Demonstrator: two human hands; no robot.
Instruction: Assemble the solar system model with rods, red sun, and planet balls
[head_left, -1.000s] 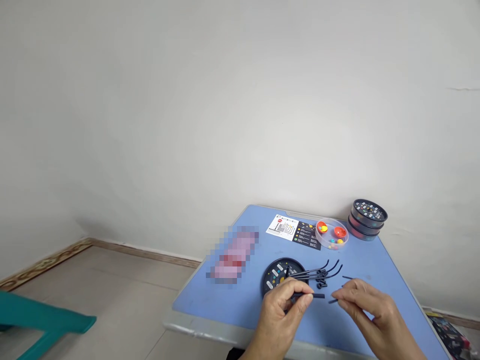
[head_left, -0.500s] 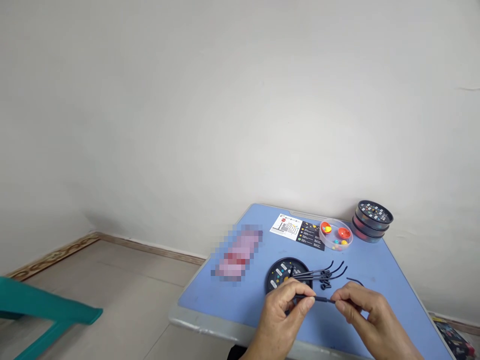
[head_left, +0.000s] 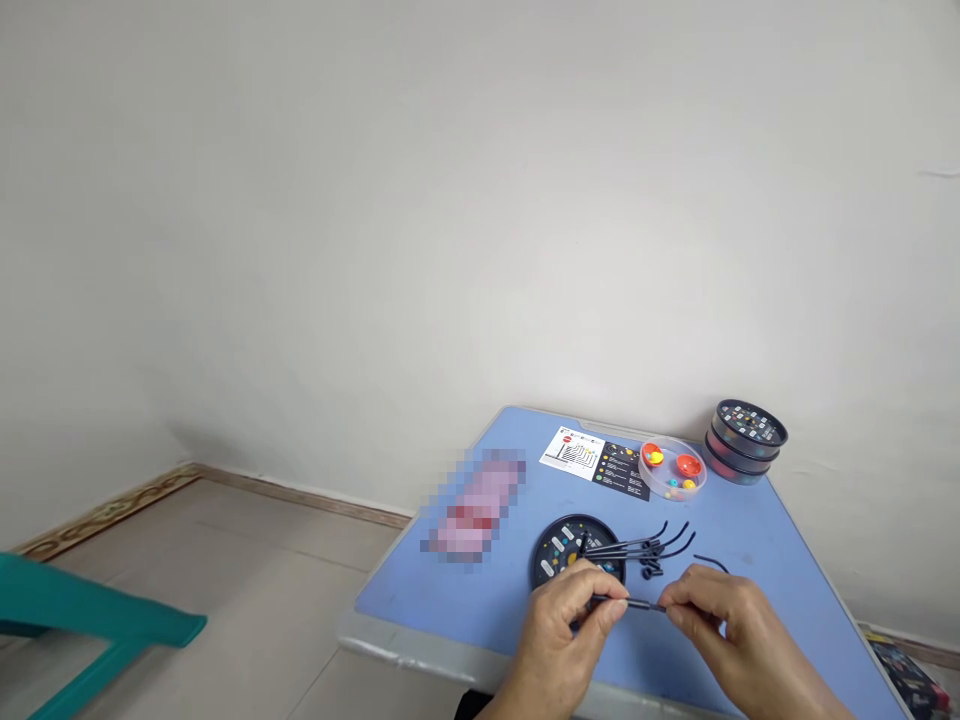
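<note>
Near the table's front edge, my left hand [head_left: 574, 615] pinches a thin black plastic rod [head_left: 640, 604] between thumb and fingers. At the rod's other end, my right hand [head_left: 716, 605] grips a thinner black piece; whether the two are joined I cannot tell. Just beyond my left hand lies a round black base [head_left: 551, 545] printed with planets and labels, partly covered by that hand. Several thin black rods with curved ends [head_left: 679, 545] rest across its right side. Small black ring-ended parts [head_left: 651, 573] lie beside them, and one curved rod [head_left: 711, 562] is behind my right hand.
On the blue table [head_left: 457, 600] lies a printed instruction sheet [head_left: 574, 453]. Beside it, a clear dish [head_left: 673, 492] holds red half-shells and small coloured balls. A stack of round containers [head_left: 742, 445] stands at the back right. A pixelated pink item [head_left: 480, 510] lies left; a green stool [head_left: 97, 605] stands off-table.
My right hand has shifted slightly left, toward my left hand, and the rod between them tilts a little more downward to the right. The other things stay in place.
</note>
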